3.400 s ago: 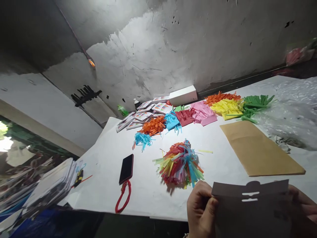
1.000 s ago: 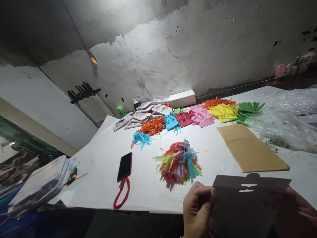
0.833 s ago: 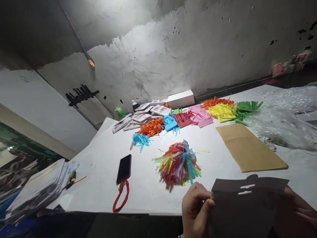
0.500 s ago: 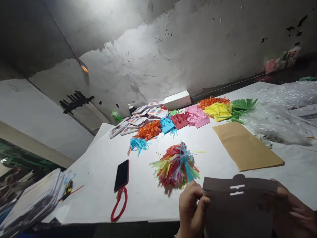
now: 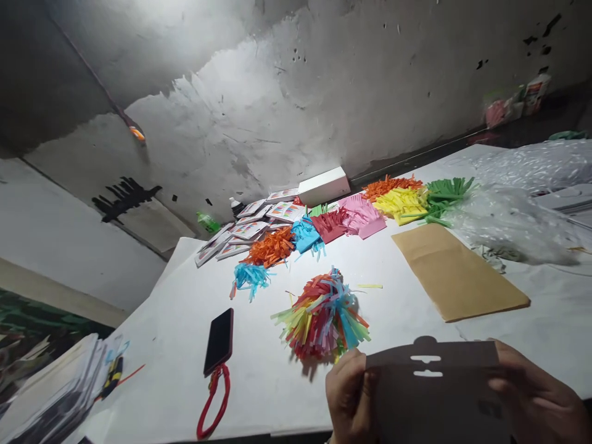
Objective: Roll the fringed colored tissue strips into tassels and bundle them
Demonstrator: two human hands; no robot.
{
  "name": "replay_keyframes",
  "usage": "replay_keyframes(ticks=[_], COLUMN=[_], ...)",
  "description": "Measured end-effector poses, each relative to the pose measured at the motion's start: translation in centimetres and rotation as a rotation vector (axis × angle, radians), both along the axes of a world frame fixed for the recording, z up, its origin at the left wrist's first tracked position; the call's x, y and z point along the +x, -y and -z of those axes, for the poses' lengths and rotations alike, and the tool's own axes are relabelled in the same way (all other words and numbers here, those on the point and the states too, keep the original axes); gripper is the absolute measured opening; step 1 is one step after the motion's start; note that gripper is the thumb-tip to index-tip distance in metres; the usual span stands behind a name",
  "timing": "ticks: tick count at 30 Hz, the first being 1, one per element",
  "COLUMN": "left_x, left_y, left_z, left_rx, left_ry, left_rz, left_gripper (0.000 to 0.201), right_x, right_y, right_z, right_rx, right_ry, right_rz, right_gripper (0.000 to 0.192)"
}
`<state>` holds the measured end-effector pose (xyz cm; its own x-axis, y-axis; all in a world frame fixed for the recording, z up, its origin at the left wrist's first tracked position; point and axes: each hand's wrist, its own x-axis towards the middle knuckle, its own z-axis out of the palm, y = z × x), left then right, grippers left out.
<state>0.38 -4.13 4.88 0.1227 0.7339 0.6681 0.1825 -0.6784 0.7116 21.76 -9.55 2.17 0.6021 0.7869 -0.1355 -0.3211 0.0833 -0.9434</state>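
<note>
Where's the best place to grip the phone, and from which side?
Probably across the middle by both long edges, coming from above: the phone lies flat, black face up, so its thin sides should give purchase. I'd avoid the near end, where the red strap attaches. The left hand is nearer, but holds the dark card.

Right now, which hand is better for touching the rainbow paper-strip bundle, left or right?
Probably the left hand: it looks closer to the rainbow paper-strip bundle. It holds the slotted card, but the right hand grips the card's other side.
</note>
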Motion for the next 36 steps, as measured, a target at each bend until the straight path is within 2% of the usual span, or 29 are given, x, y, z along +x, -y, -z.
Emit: replay_keyframes(ticks=[3,6,7,9,11,13,15,17,19,20,23,27,31,36], left_x=[-0.9,-1.9,-2.2,-2.7,-3.2,-3.5,-3.3,-2.6,-1.5,-0.8,0.6,1.2,1.4,1.6], left_y=[-1.2,-2.6,-2.9,-3.5,-3.6,-3.2,-2.7,-2.2,-2.0,-2.0,-2.4,-3.0,-3.4,-4.1], left_z=[-0.5,-1.1,-1.4,-1.9,-2.5,-2.9,-3.3,-3.4,-3.4,-3.3,-3.1,-2.8,-2.9,-3.5], left_rx=[-0.001,0.011,0.016,0.011,-0.036,-0.083,-0.076,-0.011,0.069,0.102,0.145,0.12,0.071,0.008], left_ry=[-0.053,-0.093,-0.097,-0.088,-0.115,-0.197,-0.297,-0.348,-0.353,-0.351,-0.354,-0.277,-0.256,-0.284], left_rz=[0.079,0.157,0.199,0.318,0.46,0.518,0.464,0.332,0.229,0.218,0.301,0.328,0.326,0.359], left_gripper=[0.025,0.022,0.024,0.027,0.025,0.031,0.036,0.035,0.015,0.005,0.019,0.024,0.03,0.033], right_x=[0.4,1.1,1.6,3.0,4.7,6.1,6.9,7.1,6.7,6.3,4.7,3.6,4.0,4.6], right_y=[-0.9,-1.9,-2.3,-2.9,-3.4,-3.5,-3.2,-2.8,-2.5,-2.6,-3.3,-5.0,-6.4,-7.9], right_z=[-0.4,-1.1,-1.4,-2.0,-2.9,-3.9,-4.9,-5.9,-6.7,-7.0,-7.5,-7.5,-8.0,-10.1], right_rx=[0.08,0.144,0.201,0.381,0.53,0.521,0.431,0.423,0.475,0.507,0.589,0.61,0.459,0.233], right_ry=[0.057,0.09,0.144,0.309,0.468,0.581,0.707,0.886,1.111,1.23,1.541,1.683,1.635,1.451], right_rz=[-0.129,-0.144,-0.19,-0.421,-0.739,-0.93,-0.957,-0.892,-0.753,-0.68,-0.573,-0.7,-0.934,-1.082], right_gripper=[0.025,0.023,0.021,0.017,0.02,0.028,0.03,0.024,0.023,0.027,0.035,0.032,0.029,0.02])
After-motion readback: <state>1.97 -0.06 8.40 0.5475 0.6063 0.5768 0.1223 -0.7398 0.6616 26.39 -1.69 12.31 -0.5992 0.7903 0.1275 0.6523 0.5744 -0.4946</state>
